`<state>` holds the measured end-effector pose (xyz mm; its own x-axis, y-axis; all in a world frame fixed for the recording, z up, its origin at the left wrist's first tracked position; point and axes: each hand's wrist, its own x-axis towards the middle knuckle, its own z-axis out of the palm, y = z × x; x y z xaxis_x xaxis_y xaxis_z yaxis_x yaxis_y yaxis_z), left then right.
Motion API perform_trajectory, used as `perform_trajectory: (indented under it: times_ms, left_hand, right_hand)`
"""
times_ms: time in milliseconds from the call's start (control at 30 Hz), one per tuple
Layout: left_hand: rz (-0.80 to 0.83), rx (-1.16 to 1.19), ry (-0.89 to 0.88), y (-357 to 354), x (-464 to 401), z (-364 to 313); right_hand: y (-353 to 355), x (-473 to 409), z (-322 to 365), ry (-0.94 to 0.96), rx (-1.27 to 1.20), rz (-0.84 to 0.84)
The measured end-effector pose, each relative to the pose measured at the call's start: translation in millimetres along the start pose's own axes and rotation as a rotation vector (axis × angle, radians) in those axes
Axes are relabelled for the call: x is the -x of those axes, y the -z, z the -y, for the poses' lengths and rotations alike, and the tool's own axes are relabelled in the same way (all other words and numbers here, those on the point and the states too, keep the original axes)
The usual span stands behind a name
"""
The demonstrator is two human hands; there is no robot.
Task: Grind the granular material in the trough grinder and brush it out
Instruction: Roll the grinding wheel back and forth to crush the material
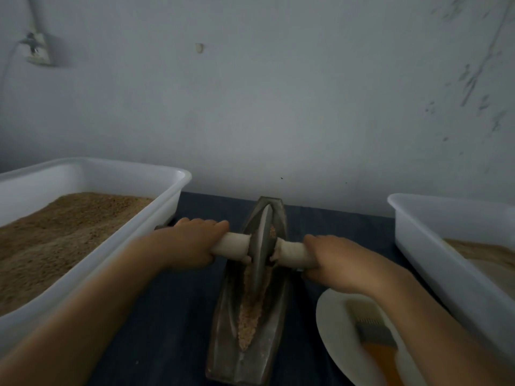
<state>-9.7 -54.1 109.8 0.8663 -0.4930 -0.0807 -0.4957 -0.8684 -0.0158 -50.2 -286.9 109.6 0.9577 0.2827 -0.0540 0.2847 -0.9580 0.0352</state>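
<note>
- Dark blue tabletop (172,316); near right, white plate (334,327) with a brush (373,330), both partly hidden by the right forearm, cut off at the frame bottom.
- Trough grinder (223,330) at centre, granular material (250,316) in its groove, grinding wheel (260,246) standing in it.
- Left hand (192,240) and right hand (331,260) each curl round the wrapped axle handle (231,246).
- White tubs flank it: left tub (178,179) of brown grain, right tub (418,218) cropped.
- Grey wall (278,107) just behind; blurred socket (36,48).

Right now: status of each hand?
Left hand: closed, gripping the left handle of the grinding wheel.
Right hand: closed, gripping the wheel's right handle.
</note>
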Motion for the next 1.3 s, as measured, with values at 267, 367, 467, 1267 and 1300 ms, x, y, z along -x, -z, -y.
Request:
perform_trajectory:
  times_ms: [267,367,467,1267,1300]
  left_hand:
    - [0.332,0.105,-0.022,21,25,-2]
    - [0.279,0.119,0.012,15,16,-1]
    - [0.087,0.033,0.039,3,-2,0]
    - [0.301,0.017,-0.006,21,25,-10]
    - [0.303,0.007,-0.011,22,26,-11]
  right_hand:
    - [24,25,12,0.079,-0.092,0.252]
    - [17,14,8,0.047,-0.078,0.180]
    - [2,-1,0,0.001,-0.010,-0.006]
    - [21,27,13,0.053,-0.037,0.202]
    - [22,30,13,0.057,-0.047,0.225]
